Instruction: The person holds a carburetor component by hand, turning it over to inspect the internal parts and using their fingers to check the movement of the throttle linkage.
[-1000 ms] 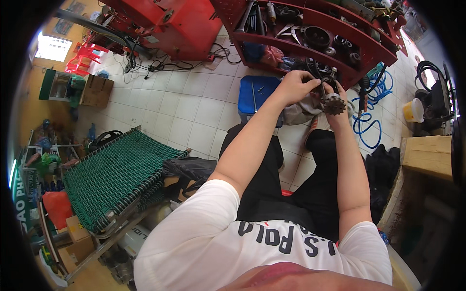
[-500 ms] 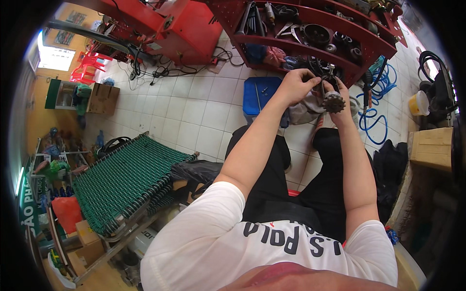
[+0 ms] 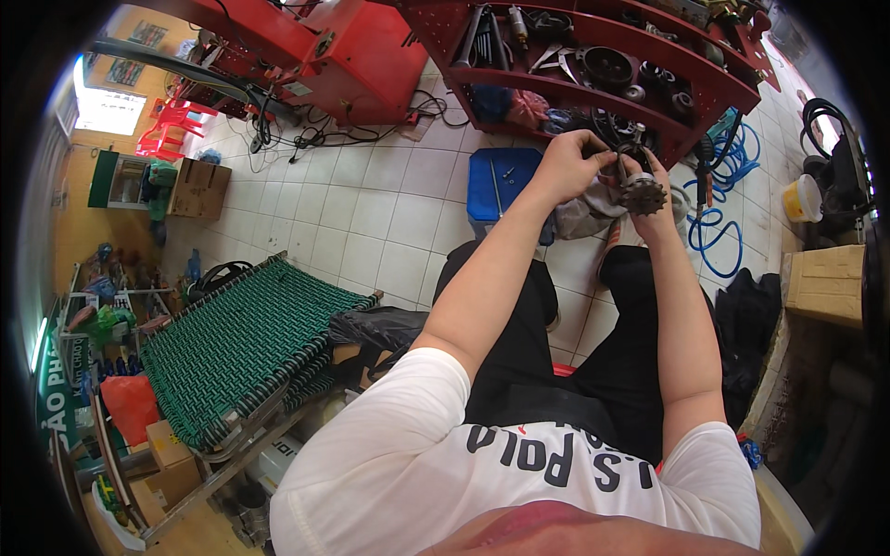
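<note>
Toothed metal part (image 3: pixel 642 194) held up between two hands over a tiled floor

The part is a dark toothed wheel on a short shaft, raised in front of a seated person's knees, just before a red shelf unit (image 3: pixel 477 74). The right hand (image 3: pixel 656 219) is closed around it from below and behind. The left hand (image 3: pixel 570 171) has thumb and forefinger drawn together beside the shaft's far end; whether they grip it, I cannot tell.

One blue container (image 3: pixel 521 182) stands on the floor (image 3: pixel 371 208), near the left wrist. On its top lie one long thin rod (image 3: pixel 496 185) and two small metal pieces (image 3: pixel 508 172). Beside it is a crumpled grey cloth (image 3: pixel 586 211).

The shelf unit's left compartment holds several long dark tools (image 3: pixel 482 39), too crowded to count. To their right sits one round dark drum (image 3: pixel 607 67) among smaller parts. Lower down is one pink bag (image 3: pixel 528 107).

At the right stands one white-and-yellow bucket (image 3: pixel 802 199), its contents unclear, near a coiled blue hose (image 3: pixel 718 246). At the left are one upright cardboard box (image 3: pixel 201 188) and a green woven folding bed (image 3: pixel 255 343), with two smaller boxes (image 3: pixel 169 447) below the bed's near end.
</note>
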A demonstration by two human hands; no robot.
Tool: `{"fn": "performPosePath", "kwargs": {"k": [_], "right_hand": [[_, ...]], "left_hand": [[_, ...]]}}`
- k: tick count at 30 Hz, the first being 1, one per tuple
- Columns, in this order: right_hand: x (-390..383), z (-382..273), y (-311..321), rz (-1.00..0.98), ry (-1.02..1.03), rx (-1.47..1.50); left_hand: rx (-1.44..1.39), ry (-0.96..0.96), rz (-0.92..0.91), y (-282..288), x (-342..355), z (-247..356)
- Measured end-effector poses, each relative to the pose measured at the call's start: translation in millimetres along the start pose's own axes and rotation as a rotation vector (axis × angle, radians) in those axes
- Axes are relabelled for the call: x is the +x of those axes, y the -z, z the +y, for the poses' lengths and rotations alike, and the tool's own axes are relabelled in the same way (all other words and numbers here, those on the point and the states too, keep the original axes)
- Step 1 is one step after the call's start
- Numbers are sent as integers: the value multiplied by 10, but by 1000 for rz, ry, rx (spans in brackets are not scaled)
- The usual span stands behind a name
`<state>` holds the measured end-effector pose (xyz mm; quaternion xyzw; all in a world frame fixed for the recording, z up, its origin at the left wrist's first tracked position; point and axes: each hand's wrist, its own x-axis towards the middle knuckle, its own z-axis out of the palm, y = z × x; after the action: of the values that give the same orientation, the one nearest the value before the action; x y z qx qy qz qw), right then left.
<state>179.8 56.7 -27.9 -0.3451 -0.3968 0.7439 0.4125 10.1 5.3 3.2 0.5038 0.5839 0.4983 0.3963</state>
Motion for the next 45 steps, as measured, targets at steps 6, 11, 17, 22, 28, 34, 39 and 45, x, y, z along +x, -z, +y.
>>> {"fn": "performPosePath", "kwargs": {"k": [6, 11, 17, 22, 28, 34, 39, 45], "right_hand": [[6, 6, 8, 19, 14, -8], [-70, -36, -63, 18, 21, 25], [-29, 49, 88, -32, 9, 46], [177, 276, 451, -277, 371, -760], [78, 252, 337, -232, 164, -325], [17, 90, 120, -125, 22, -13], [53, 105, 161, -102, -18, 150], [165, 235, 401, -159, -17, 116]], "left_hand": [[3, -30, 16, -32, 1, -17], [36, -59, 21, -31, -2, -34], [26, -86, 20, -42, -40, 52], [25, -98, 21, -62, -13, 33], [67, -145, 44, -54, -27, 14], [87, -193, 68, -61, -40, 8], [174, -278, 102, -94, 5, -32], [158, -225, 100, -123, 26, -41]]}}
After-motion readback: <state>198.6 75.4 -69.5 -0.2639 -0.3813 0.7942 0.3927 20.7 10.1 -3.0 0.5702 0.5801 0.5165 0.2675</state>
